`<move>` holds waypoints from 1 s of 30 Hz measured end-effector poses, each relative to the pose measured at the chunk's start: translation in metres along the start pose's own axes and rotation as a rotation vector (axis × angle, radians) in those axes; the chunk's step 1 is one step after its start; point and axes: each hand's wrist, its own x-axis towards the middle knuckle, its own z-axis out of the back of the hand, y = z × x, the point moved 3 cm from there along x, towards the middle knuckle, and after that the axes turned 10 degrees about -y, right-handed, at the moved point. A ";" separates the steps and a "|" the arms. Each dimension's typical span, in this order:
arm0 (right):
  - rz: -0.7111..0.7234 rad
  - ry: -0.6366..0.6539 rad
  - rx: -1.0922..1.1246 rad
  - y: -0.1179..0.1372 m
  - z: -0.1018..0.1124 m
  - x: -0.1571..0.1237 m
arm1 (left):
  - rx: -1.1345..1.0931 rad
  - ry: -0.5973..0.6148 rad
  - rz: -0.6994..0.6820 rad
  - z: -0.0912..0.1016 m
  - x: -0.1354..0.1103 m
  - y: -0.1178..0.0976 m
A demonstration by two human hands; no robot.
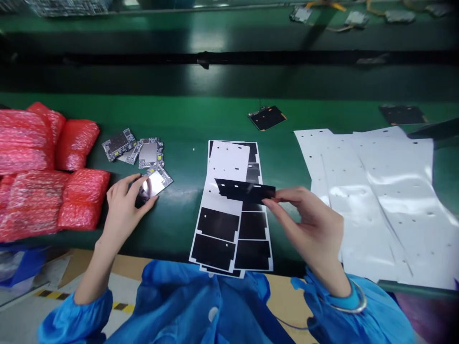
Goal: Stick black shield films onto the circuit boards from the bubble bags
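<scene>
Between the thumb and fingers of my right hand (311,222) is a black adhesive sticker (244,190), held by its right end above the sticker sheets (222,203). Those white backing sheets overlap and carry black rectangular stickers, with bare white where some are gone. My left hand (125,205) has its thumb and fingers around a circuit board (155,184) with a shiny metal shield, at the near end of a small group. Other circuit boards (148,153) lie just beyond it, partly overlapping.
Red bubble-wrap packs (81,198) are piled at the left. White peeled backing sheets (387,200) spread over the right side. A black-covered board (267,118) lies farther back, another dark board (402,114) at far right. Small parts with cables (356,19) sit along the top.
</scene>
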 end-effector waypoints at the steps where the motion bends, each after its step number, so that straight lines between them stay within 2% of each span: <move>1: 0.007 -0.005 -0.004 0.001 0.000 0.000 | -0.002 0.014 -0.017 -0.002 0.003 -0.006; 5: 0.049 0.007 -0.012 0.006 -0.001 0.001 | -0.059 0.113 -0.084 -0.011 0.027 -0.024; 9: 0.034 -0.002 -0.007 0.006 0.002 0.000 | -0.053 0.190 -0.173 -0.015 0.050 -0.023; 11: -0.040 -0.021 0.022 0.004 0.005 -0.001 | -0.024 0.189 -0.218 -0.011 0.054 -0.024; 14: -0.249 -0.030 0.153 -0.002 0.008 -0.002 | -0.080 0.134 -0.279 0.005 0.052 -0.037; 17: -0.442 -0.023 0.386 -0.002 0.007 -0.002 | -0.405 0.009 -0.232 0.027 0.041 -0.061; 20: -0.527 -0.021 0.592 0.008 0.004 0.001 | -0.855 -0.098 -0.183 0.037 0.026 -0.091; 22: -0.526 -0.005 0.676 0.019 0.002 0.005 | -1.061 -0.109 -0.196 0.034 0.018 -0.110; 24: -0.476 0.017 0.720 0.032 0.000 0.010 | -1.168 -0.114 -0.190 0.028 0.015 -0.124; 27: -0.369 0.042 0.703 0.047 0.000 0.016 | -1.234 -0.197 -0.208 0.027 0.017 -0.136; 30: -0.298 0.064 0.618 0.053 0.004 0.017 | -1.252 -0.274 -0.242 0.031 0.021 -0.138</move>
